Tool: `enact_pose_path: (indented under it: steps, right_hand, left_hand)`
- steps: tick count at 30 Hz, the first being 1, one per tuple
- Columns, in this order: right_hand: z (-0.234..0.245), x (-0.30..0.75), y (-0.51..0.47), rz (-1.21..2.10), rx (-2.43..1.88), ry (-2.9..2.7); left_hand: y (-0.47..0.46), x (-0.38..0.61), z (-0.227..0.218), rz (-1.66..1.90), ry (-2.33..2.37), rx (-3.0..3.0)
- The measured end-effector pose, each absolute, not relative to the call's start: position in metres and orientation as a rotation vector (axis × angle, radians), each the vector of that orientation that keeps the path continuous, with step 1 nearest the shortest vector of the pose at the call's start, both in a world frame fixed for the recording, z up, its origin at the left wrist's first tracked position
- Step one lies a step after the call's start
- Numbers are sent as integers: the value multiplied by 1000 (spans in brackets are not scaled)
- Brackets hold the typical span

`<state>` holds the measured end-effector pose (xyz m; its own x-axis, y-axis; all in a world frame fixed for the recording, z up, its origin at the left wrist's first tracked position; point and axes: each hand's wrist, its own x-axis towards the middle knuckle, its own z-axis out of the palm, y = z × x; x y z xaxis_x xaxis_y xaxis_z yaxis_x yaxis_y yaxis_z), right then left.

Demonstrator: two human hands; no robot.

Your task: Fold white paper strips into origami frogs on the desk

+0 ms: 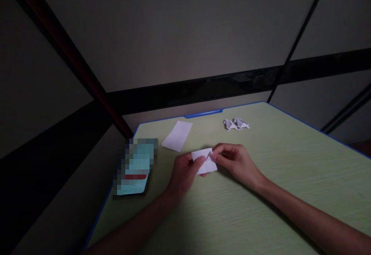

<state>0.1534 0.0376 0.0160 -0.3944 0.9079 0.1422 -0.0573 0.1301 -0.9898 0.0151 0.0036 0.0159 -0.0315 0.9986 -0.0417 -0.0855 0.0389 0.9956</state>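
Note:
A small folded square of white paper [207,166] is held up between my two hands over the table. My left hand [185,171] grips its left side, thumb across the front and fingers behind. At its upper right edge, my right hand [234,159] pinches the paper between thumb and fingertips. A short dark slit or shadow shows on the paper near my right thumb. Behind my hands, to the right, two folded paper figures [236,124] stand side by side. A flat sheet of white paper [177,136] lies behind my left hand.
The pale green table [275,139] has a blue edge and a blue bar [203,113] at its far side. A phone [136,168] with a lit, pixelated screen lies at the left edge. Panelled doors or walls [185,30] rise close behind.

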Motion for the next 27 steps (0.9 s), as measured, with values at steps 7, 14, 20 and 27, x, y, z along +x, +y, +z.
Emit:
enact_pose_path:
  steps: [7,14,20,27]
  right_hand:
    - [17,154,34,1370,-969,-1434]
    - [13,151,32,1346,-950,-1472]
    - [14,150,32,1415,-861,-1513]
    - [14,151,35,1183,-789,-1678]
  left_hand:
    - [7,16,8,1187,1111,1059]
    - [5,15,11,1126,1178,1100]
    - [2,16,17,1192,1212,1076]
    - [2,15,16,1236,1192,1067]
